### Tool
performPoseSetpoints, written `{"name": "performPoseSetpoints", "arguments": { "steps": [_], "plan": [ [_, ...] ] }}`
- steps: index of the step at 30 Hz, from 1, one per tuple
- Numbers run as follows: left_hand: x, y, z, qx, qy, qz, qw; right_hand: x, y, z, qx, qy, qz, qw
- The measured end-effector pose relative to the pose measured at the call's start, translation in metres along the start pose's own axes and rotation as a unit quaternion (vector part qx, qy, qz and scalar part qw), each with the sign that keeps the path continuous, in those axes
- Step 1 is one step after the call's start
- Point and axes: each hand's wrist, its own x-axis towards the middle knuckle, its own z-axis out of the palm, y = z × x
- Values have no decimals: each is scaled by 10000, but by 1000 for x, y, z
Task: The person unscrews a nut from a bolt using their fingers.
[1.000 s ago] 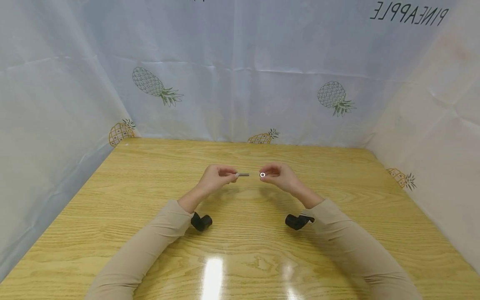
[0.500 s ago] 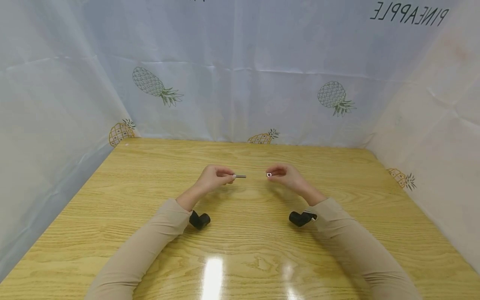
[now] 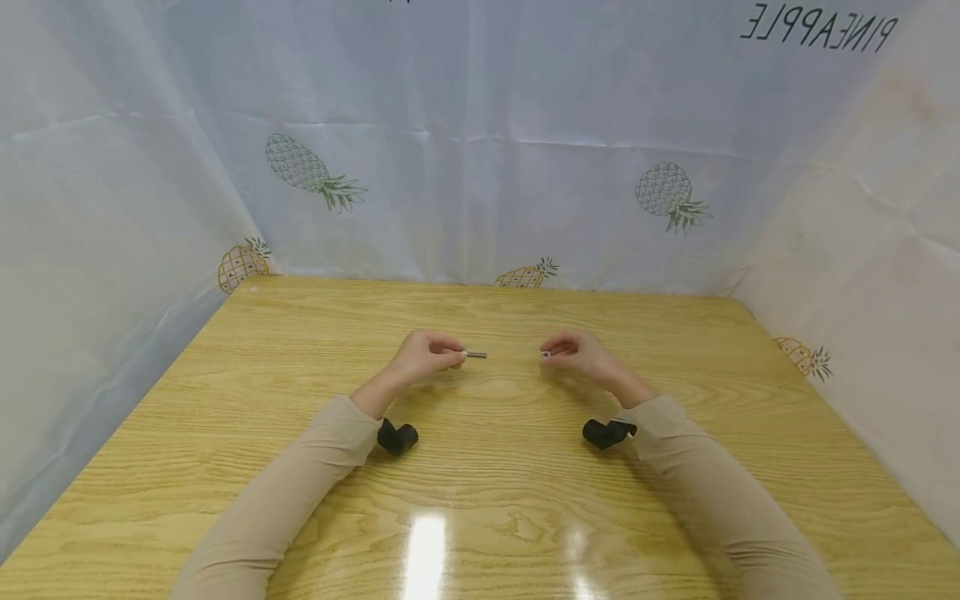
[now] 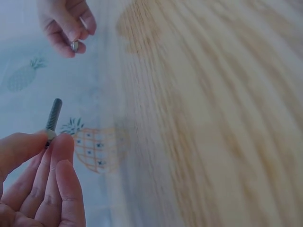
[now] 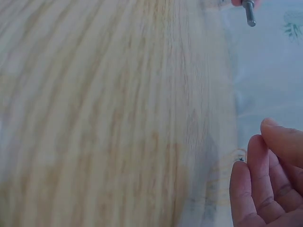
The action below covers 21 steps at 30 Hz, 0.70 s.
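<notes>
A grey threaded bolt (image 4: pixel 54 113) is pinched by its head end between thumb and fingers of my left hand (image 3: pixel 426 357). Its bare shank points right, toward the other hand. My right hand (image 3: pixel 588 358) pinches a small shiny metal nut (image 3: pixel 546 355) at the fingertips, its hole facing the bolt side. Both hands are over the table, with a gap between bolt and nut. From the left wrist, the nut shows edge-on in the right fingertips; the right wrist view hides it behind the fingers (image 5: pixel 258 161).
The wood-grain table (image 3: pixel 480 483) spreads under both arms. A pale curtain (image 3: pixel 465 150) printed with pineapples stands along the back and sides. Black wrist-worn devices hang below each cuff, the left device (image 3: pixel 397 437) and the right device (image 3: pixel 607 433).
The hands have drawn apart: the left a little to the left with the bolt, the right farther to the right with the nut. The gap between bolt and nut has widened.
</notes>
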Motion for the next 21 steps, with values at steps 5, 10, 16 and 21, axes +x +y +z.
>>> {"name": "performPoseSetpoints", "arguments": {
  "steps": [5,10,16,21],
  "plan": [
    [2,-2,-1,-131,-27,-55,9999,0,1,-1,-101,-14,165,9998],
    [4,-5,-2,-163,-5,-146,9998,0,3,-1,-250,-15,215,9995],
    [4,-7,-3,-17,6,-246,9997,1,5,-1,-389,-12,289,9988],
    [4,-8,-3,94,-7,-277,9996,1,8,-1,-407,23,217,9989]
  ]
}}
